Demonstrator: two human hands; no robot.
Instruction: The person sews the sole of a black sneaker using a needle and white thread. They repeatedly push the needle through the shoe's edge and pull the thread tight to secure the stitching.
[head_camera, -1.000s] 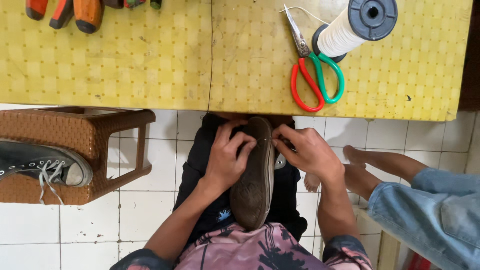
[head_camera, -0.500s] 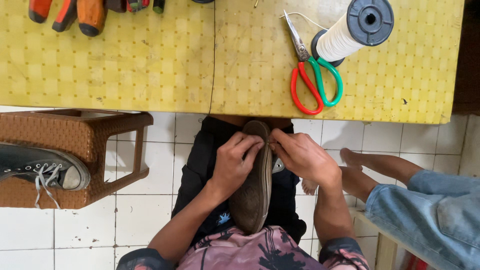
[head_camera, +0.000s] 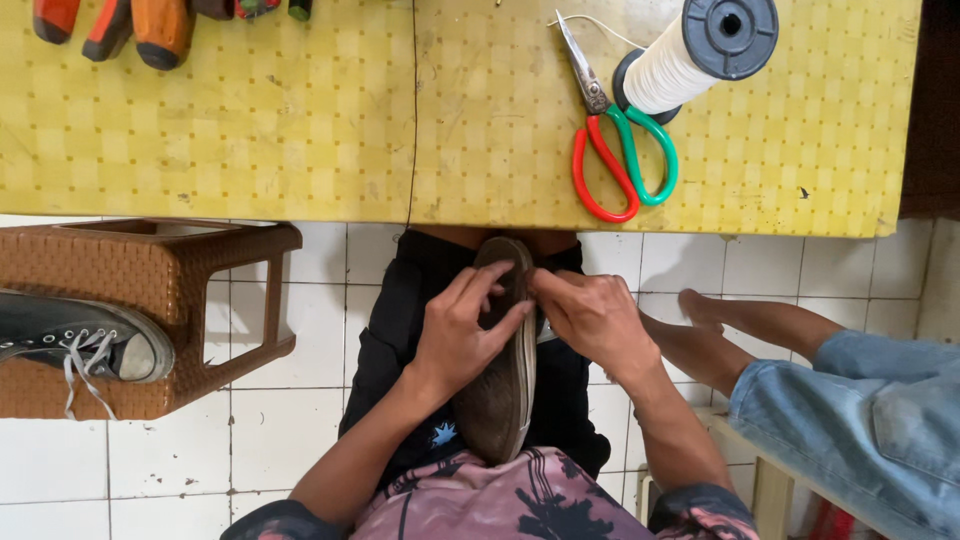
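Note:
A dark shoe (head_camera: 503, 385) stands sole-up on my lap, between my knees. My left hand (head_camera: 462, 335) clasps its left side, fingers curled over the sole edge near the toe. My right hand (head_camera: 592, 318) pinches the right edge of the same shoe, close to the toe. What the fingertips of the right hand hold beyond the shoe is hidden. Both hands sit just below the front edge of the yellow table (head_camera: 300, 130).
On the table lie red-and-green scissors (head_camera: 615, 150), a large white thread spool (head_camera: 695, 50) and orange-handled tools (head_camera: 150, 25). A brown stool (head_camera: 190, 300) at left carries a black sneaker (head_camera: 80, 340). Another person's bare foot and denim leg (head_camera: 850, 400) are at right.
The view has shifted slightly. My hands slid a little down the shoe's edge and stay gripped on it. The other person's foot moved slightly.

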